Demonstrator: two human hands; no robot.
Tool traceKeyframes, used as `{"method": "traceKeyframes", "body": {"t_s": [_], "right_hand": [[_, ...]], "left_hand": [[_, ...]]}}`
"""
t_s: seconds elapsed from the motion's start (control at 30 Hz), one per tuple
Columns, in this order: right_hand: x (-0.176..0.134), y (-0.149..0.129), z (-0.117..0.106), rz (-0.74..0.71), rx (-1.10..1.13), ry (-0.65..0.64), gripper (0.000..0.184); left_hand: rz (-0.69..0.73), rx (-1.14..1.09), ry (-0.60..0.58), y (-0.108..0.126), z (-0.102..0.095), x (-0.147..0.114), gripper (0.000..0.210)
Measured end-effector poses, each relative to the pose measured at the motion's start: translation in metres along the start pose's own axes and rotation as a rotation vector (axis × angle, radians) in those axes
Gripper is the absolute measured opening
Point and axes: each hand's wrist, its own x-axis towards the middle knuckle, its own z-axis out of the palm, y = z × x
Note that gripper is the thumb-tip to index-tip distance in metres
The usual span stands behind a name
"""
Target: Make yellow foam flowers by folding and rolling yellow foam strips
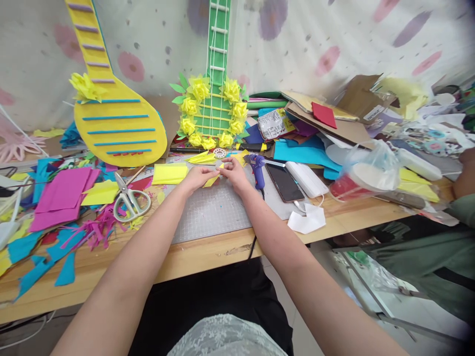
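Note:
My left hand point(198, 177) and my right hand point(233, 170) meet over a grey cutting mat point(213, 212), both pinching a small folded piece of yellow paper point(212, 181). More folded yellow paper strips point(202, 158) lie just beyond my fingers, beside a small white toothed disc point(219, 153). A green paper guitar ringed with yellow paper flowers point(213, 111) leans upright behind them. A blue glue gun point(257, 168) lies right of my right hand.
A yellow paper guitar point(115, 123) leans at the back left. Scissors point(129, 200) lie left of the mat among pink, blue and yellow scraps. A phone point(284, 182), a white charger and piles of paper and cardboard fill the right. Another person's arm point(465, 175) shows at the far right.

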Motion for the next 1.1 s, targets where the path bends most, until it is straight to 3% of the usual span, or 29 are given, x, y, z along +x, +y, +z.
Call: {"method": "traceKeyframes", "body": {"t_s": [0.2,0.37,0.57,1.1], "right_hand": [[0.001,0.001,0.0,-0.015,0.021,0.028,0.044],[0.002,0.0,-0.003,-0.014,0.073,0.131,0.046],[0.003,-0.001,-0.005,0.007,0.094,0.19,0.046],[0.0,-0.001,-0.003,0.029,0.093,0.183,0.051]], "left_hand": [[0.051,0.062,0.044,0.002,0.005,0.006,0.02],[-0.003,0.013,0.085,0.006,0.01,-0.001,0.016],[-0.091,-0.013,0.026,0.002,0.002,-0.004,0.021],[-0.12,0.118,-0.036,-0.008,-0.016,-0.002,0.037]]}}
